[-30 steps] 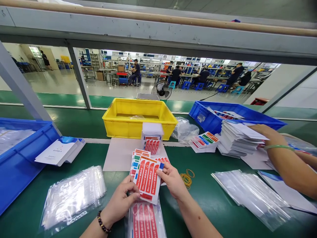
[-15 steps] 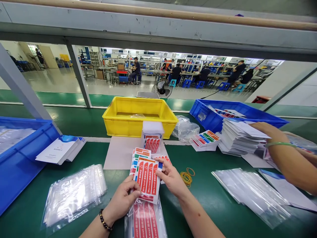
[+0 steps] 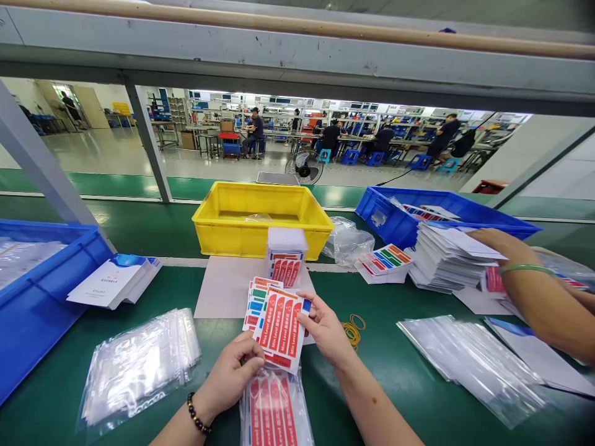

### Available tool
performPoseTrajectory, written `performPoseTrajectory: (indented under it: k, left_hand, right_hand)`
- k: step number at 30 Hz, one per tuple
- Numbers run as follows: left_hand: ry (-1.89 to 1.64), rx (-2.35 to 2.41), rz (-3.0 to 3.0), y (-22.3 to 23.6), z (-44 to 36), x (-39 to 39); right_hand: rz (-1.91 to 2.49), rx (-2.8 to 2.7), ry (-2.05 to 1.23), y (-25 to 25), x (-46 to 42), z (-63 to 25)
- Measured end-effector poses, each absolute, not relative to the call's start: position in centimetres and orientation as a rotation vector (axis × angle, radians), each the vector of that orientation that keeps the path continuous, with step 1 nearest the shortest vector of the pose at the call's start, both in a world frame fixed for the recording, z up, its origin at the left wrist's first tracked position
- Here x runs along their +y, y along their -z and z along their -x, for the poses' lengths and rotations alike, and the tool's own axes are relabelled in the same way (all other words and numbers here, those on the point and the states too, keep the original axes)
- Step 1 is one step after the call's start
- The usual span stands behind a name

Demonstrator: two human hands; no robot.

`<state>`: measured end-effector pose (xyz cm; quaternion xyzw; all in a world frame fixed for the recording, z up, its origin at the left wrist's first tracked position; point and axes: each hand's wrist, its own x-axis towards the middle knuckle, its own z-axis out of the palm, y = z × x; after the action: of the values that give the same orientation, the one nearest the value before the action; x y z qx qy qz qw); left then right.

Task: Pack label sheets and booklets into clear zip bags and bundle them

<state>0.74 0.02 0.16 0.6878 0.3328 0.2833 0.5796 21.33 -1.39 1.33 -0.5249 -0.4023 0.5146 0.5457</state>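
Between my hands is a sticker sheet (image 3: 281,325) with red "Max Level" and "Min Level" strips. My left hand (image 3: 231,373) pinches its lower left corner, and my right hand (image 3: 327,331) grips the right edge, thumb on top. More sheets with green, blue and red blocks fan out behind it at the upper left. Just below, a clear bag (image 3: 276,409) with red-striped sheets inside lies on the table; the sheet in my hands overlaps its top end. Beyond my hands stands a stack of bagged sheets (image 3: 285,267) on pale paper (image 3: 216,297).
A yellow bin (image 3: 260,238) stands behind the stack. Clear bags (image 3: 142,365) and booklets (image 3: 111,282) lie left beside a blue bin (image 3: 46,303). Rubber bands (image 3: 351,334) sit right of my hand. A co-worker's arm (image 3: 534,297) reaches past a paper stack (image 3: 446,260).
The sticker sheet has tilted and shifted slightly right, with my right hand moving along with it. My left hand has stayed at the lower left corner.
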Motion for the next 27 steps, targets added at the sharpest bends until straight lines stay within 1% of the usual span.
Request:
performPoseTrajectory:
  k: [4,11,17,27]
  left_hand:
    - [-0.645,0.8,-1.623,0.1,-0.8,0.0]
    - [-0.627,0.806,-1.631,-0.1,-0.9,-0.1]
    - [-0.617,0.806,-1.636,-0.2,-1.1,-0.2]
    - [-0.798,0.837,-1.486,0.3,-1.3,-0.2]
  right_hand:
    - [1.156,-1.028,-1.328,-0.8,-1.5,-21.3]
    - [1.237,-1.08,-1.211,-0.8,-1.5,-22.3]
    - [1.198,-1.207,-1.315,-0.1,-1.7,-21.6]
    - [1.22,-0.986,-1.276,-0.5,-1.7,-20.4]
